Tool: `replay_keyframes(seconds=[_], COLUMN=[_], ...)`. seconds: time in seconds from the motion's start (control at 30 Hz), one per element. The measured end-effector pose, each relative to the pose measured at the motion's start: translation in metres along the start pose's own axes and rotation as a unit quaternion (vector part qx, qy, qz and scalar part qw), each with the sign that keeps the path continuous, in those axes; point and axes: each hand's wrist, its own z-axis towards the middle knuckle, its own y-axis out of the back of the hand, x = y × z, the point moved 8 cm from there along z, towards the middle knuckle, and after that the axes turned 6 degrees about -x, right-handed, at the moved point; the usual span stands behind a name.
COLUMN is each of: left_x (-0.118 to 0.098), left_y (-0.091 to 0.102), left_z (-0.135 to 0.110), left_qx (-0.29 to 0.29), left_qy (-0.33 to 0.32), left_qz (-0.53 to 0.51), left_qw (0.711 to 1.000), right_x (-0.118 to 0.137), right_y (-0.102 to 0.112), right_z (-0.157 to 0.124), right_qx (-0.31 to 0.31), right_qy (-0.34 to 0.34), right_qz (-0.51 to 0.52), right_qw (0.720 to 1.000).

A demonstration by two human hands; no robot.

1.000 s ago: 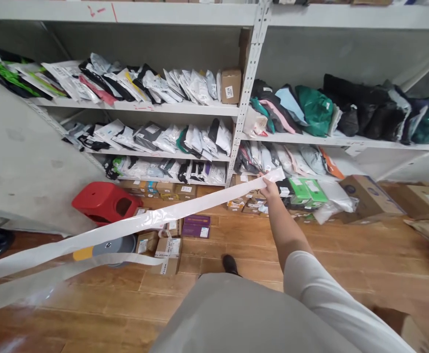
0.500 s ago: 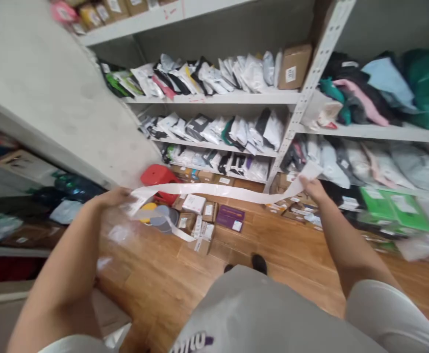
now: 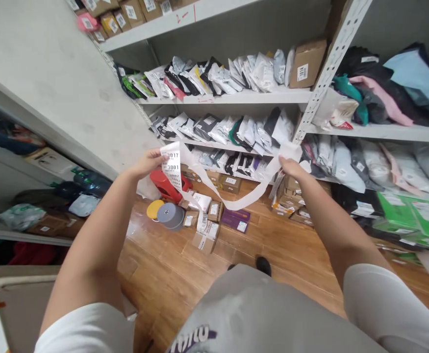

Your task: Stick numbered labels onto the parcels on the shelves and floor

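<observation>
A long white paper strip printed with numbers hangs in a slack loop between my two raised hands. My left hand pinches one end, where the numbers 3017 and 3001 face me. My right hand is closed on the other end, near the upright post of the shelving. Both hands are held in front of the shelves, level with the middle shelf of bagged garments.
Grey metal shelving full of bagged clothes fills the wall ahead. A second shelf unit stands close on my left. On the wooden floor lie a red stool, a grey and yellow lid and several small cardboard boxes.
My view turned left. My left hand came into view and took up the strip's printed end. The two hands moved closer together, so the strip went from taut to a slack loop.
</observation>
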Motion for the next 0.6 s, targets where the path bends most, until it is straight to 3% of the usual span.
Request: replay_keyframes(seconds=[0.27,0.4,0.6], left_x=[-0.07,-0.099,-0.125], left_y=[-0.001,-0.004,-0.01], left_z=[0.02,0.024,0.029], left_qx=[-0.083,-0.123,-0.15], left_qy=[-0.117,-0.147,-0.171], left_qz=[-0.038,-0.035,-0.046], left_qw=[0.989,0.981,0.973], right_x=[0.03,0.038,0.038], right_y=[-0.028,-0.031,-0.026], right_z=[-0.013,-0.015,-0.01], right_qx=[0.057,0.05,0.025], right_qy=[-0.058,-0.066,-0.079], right_qz=[0.096,0.141,0.195], right_qw=[0.992,0.987,0.977])
